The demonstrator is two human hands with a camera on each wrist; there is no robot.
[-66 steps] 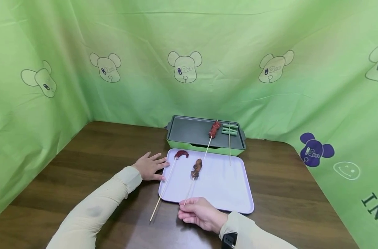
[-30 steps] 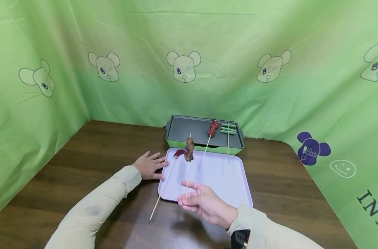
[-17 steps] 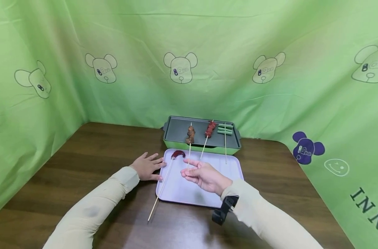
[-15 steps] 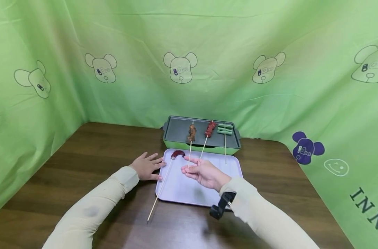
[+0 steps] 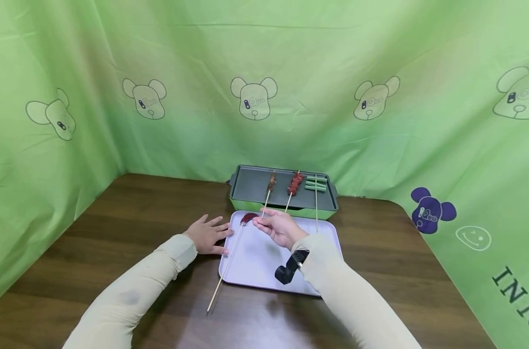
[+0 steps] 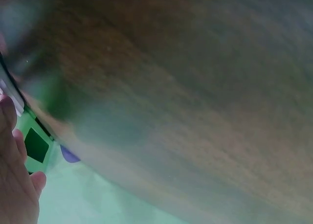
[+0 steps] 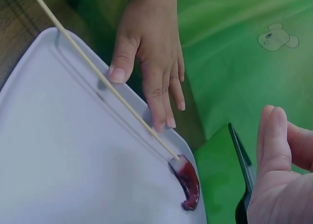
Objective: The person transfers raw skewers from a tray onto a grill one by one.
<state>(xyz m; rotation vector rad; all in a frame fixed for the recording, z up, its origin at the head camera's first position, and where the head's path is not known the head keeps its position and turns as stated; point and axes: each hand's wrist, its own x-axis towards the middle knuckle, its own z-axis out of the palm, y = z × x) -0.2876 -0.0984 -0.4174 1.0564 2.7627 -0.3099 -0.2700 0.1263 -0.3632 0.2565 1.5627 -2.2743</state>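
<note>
Though contact with the grill [image 5: 252, 180] is unclear, the right hand [image 5: 280, 227] seems to be placing its pinched skewer [image 5: 271, 182], release next; left hand [image 5: 206, 236] spread.

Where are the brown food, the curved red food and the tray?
Brown food [image 5: 271, 182]: head view, middle of the pieces.
Curved red food [image 7: 190, 182]: right wrist view, its middle.
Tray [image 5: 256, 263]: head view, bare surface.
</note>
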